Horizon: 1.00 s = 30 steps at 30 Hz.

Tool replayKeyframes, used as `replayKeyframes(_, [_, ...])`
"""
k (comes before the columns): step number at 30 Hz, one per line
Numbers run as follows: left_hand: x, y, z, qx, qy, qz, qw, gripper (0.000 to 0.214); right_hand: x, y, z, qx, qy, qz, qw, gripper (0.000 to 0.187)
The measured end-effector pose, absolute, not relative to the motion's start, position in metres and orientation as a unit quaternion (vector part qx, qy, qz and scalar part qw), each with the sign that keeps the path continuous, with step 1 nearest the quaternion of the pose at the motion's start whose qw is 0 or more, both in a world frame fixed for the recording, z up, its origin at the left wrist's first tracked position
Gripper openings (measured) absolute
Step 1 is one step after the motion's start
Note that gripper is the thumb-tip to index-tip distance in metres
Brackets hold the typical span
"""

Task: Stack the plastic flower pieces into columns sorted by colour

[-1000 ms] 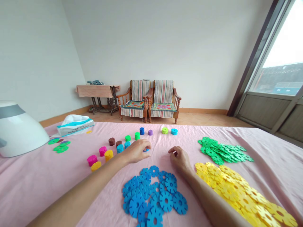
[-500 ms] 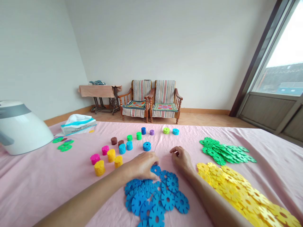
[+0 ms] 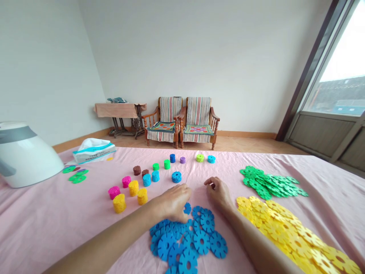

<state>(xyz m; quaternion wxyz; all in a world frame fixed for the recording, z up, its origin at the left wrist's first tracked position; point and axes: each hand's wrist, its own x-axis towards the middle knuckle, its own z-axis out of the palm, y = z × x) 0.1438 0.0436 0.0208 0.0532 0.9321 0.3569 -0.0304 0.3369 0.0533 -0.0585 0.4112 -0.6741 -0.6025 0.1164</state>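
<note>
I saw a pink tabletop (image 3: 42,224) carrying blue discs (image 3: 188,239), yellow discs (image 3: 288,228) and green discs (image 3: 268,182). Small stacks were magenta (image 3: 114,192), yellow (image 3: 119,203), brown (image 3: 137,170) and purple (image 3: 182,160). The chairs (image 3: 182,121) wore striped covers.

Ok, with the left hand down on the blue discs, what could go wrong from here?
1. The left hand lies on a loose, overlapping blue pile; lifting one disc may drag its neighbours along.
2. The small blue stack stands just beyond that hand, so a reach forward could topple it.
3. The right hand rests close to the yellow pile and may scatter it.
</note>
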Motion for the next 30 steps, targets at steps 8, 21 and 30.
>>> replayKeyframes(8, [0.1469,0.0405,0.0244,0.931,0.358,-0.068,0.024,0.031,0.3364,0.0518,-0.0575,-0.675,-0.601,0.118,0.411,0.021])
replayKeyframes(21, [0.1441,0.0397,0.0181,0.95,0.307,-0.033,0.052,0.033,0.3367,0.0525,-0.0577,-0.677,-0.605,0.111,0.404,0.021])
replayKeyframes(30, [0.1501,0.0406,0.0187,0.957,0.287,-0.037,0.021,0.03,0.3368,0.0518,-0.0576,-0.675,-0.605,0.108,0.408,0.022])
